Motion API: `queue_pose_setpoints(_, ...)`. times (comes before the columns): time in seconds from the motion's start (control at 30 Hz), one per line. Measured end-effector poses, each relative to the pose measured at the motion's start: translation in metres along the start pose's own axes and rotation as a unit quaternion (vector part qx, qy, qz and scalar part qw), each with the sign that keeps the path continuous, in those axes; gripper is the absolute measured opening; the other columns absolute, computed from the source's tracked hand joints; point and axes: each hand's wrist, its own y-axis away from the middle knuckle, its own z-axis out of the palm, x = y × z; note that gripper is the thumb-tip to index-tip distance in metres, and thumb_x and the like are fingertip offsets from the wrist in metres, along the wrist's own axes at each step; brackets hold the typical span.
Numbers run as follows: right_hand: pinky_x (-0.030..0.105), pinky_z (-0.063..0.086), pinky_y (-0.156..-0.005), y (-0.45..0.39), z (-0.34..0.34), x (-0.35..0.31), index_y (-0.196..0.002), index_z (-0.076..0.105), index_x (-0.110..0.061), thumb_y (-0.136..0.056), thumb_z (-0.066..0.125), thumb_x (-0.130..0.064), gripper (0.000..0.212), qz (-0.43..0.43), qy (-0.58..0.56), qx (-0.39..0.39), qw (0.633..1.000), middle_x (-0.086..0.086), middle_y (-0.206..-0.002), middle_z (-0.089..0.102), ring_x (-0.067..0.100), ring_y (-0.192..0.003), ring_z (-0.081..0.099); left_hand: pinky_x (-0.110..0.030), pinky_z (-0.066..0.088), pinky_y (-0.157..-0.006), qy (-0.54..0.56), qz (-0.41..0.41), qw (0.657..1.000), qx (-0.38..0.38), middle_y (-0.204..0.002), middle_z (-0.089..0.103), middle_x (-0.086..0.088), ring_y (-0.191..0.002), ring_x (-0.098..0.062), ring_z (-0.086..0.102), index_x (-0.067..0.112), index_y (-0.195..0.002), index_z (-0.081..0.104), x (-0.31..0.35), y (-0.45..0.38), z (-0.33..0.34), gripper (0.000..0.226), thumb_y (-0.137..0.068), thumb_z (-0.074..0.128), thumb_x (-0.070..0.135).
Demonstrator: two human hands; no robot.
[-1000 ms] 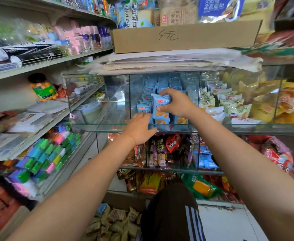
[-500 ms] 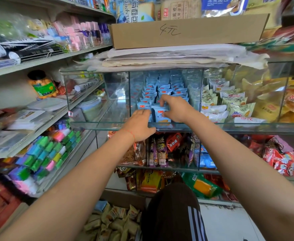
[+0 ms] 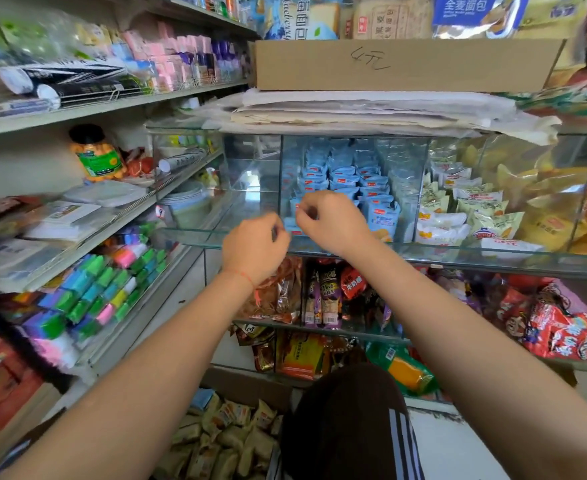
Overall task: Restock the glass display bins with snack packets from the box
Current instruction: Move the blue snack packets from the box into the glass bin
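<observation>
Glass display bin (image 3: 354,147) ahead of both grips, nearly full with rows of blue snack packets (image 3: 380,216). Box (image 3: 247,393) of tan packets (image 3: 222,441) on the floor, well below. Right hand (image 3: 332,221) pulled back from deep in the rows 1.0 s ago, grip now curled on nothing visible. Left hand (image 3: 252,245) likewise curled, empty. Likely 1 placement finished; next, back to the box.

Grey metal wall shelving (image 3: 112,105) occupies the left side. A brown cardboard tray (image 3: 406,65) sits above. White floor (image 3: 458,445) lies below.
</observation>
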Motion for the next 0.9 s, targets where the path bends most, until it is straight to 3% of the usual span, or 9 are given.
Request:
queue_pose_setpoints(0.1, 0.033, 0.043, -0.059, 0.008, 0.045, -0.033, -0.071, 0.056, -0.017, -0.087, 0.055, -0.028, 0.019, -0.04, -0.026, -0.028, 0.998, 0.002, -0.071, 0.061, 0.022, -0.07, 0.055, -0.031, 0.043, -0.064, -0.061, -0.063, 0.993, -0.075, -0.092, 0.071, -0.006, -0.09, -0.03, 0.064, 0.024, -0.092, 0.068, -0.057, 0.018, -0.001, 0.02, -0.089, 0.051, 0.033)
queue_pose_setpoints(0.3, 0.04, 0.05, -0.074, 0.034, 0.209, -0.051, -0.075, 0.063, -0.019, -0.087, 0.055, -0.026, 0.016, -0.011, -0.036, -0.252, 0.967, 0.008, -0.082, 0.068, 0.027, -0.081, 0.062, -0.034, 0.049, -0.076, -0.079, -0.213, 0.939, -0.258, -0.104, 0.068, -0.01, -0.098, -0.03, 0.062, 0.021, -0.085, 0.065, -0.202, 0.094, 0.033, 0.02, -0.089, 0.052, 0.035)
queue_pose_setpoints(0.4, 0.038, 0.052, -0.069, 0.062, 0.304, -0.043, -0.068, 0.058, -0.02, -0.086, 0.056, -0.023, 0.018, 0.039, -0.047, -0.344, 0.937, 0.007, -0.078, 0.067, 0.026, -0.079, 0.063, -0.034, 0.05, -0.079, -0.049, -0.293, 0.907, -0.3, -0.107, 0.067, -0.01, -0.1, -0.03, 0.062, 0.019, -0.094, 0.071, -0.271, 0.14, 0.063, 0.02, -0.09, 0.055, 0.03)
queue_pose_setpoints(0.5, 0.036, 0.052, -0.07, 0.086, 0.39, -0.034, -0.069, 0.057, -0.022, -0.088, 0.054, -0.025, 0.019, 0.082, -0.039, -0.444, 0.891, 0.004, -0.08, 0.063, 0.023, -0.078, 0.061, -0.037, 0.052, -0.074, -0.01, -0.351, 0.88, -0.32, -0.094, 0.067, -0.011, -0.089, -0.03, 0.064, 0.019, -0.077, 0.065, -0.335, 0.174, 0.102, 0.019, -0.091, 0.054, 0.026)
queue_pose_setpoints(0.63, 0.04, 0.047, -0.068, 0.106, 0.509, -0.015, -0.066, 0.051, -0.018, -0.089, 0.053, -0.017, 0.024, 0.122, -0.051, -0.505, 0.853, 0.004, -0.073, 0.054, 0.027, -0.078, 0.058, -0.034, 0.043, -0.065, 0.047, -0.423, 0.836, -0.345, -0.09, 0.064, -0.014, -0.086, -0.031, 0.062, 0.01, -0.081, 0.062, -0.41, 0.206, 0.166, 0.024, -0.096, 0.049, 0.024)
queue_pose_setpoints(0.7, 0.033, 0.044, -0.07, 0.111, 0.558, -0.01, -0.087, 0.062, -0.011, -0.091, 0.053, -0.02, 0.014, 0.114, -0.034, -0.526, 0.842, 0.009, -0.087, 0.061, 0.028, -0.087, 0.059, -0.036, 0.044, -0.072, 0.065, -0.438, 0.818, -0.366, -0.095, 0.064, -0.021, -0.098, -0.036, 0.062, 0.009, -0.078, 0.063, -0.439, 0.219, 0.196, 0.027, -0.097, 0.049, 0.024)
queue_pose_setpoints(0.73, 0.033, 0.046, -0.076, 0.114, 0.583, -0.008, -0.103, 0.065, -0.008, -0.091, 0.054, -0.022, 0.021, 0.106, -0.031, -0.53, 0.841, 0.013, -0.101, 0.065, 0.03, -0.096, 0.061, -0.036, 0.044, -0.08, 0.065, -0.437, 0.813, -0.38, -0.106, 0.065, -0.023, -0.107, -0.036, 0.059, 0.007, -0.089, 0.068, -0.45, 0.223, 0.209, 0.026, -0.097, 0.049, 0.023)
queue_pose_setpoints(0.8, 0.035, 0.048, -0.086, 0.119, 0.627, -0.007, -0.12, 0.061, -0.007, -0.09, 0.056, -0.026, 0.036, 0.087, -0.029, -0.543, 0.835, 0.016, -0.117, 0.063, 0.032, -0.108, 0.06, -0.036, 0.04, -0.094, 0.058, -0.442, 0.8, -0.403, -0.127, 0.059, -0.023, -0.121, -0.035, 0.052, 0.001, -0.116, 0.064, -0.47, 0.226, 0.233, 0.031, -0.1, 0.046, 0.019)
queue_pose_setpoints(0.9, 0.042, 0.045, -0.099, 0.128, 0.679, -0.007, -0.133, 0.046, -0.009, -0.088, 0.056, -0.035, 0.053, 0.087, 0.0, -0.543, 0.835, 0.018, -0.131, 0.052, 0.035, -0.12, 0.052, -0.038, 0.036, -0.103, 0.059, -0.457, 0.788, -0.408, -0.137, 0.05, -0.023, -0.127, -0.036, 0.047, -0.004, -0.128, 0.053, -0.495, 0.23, 0.266, 0.035, -0.102, 0.036, 0.012)
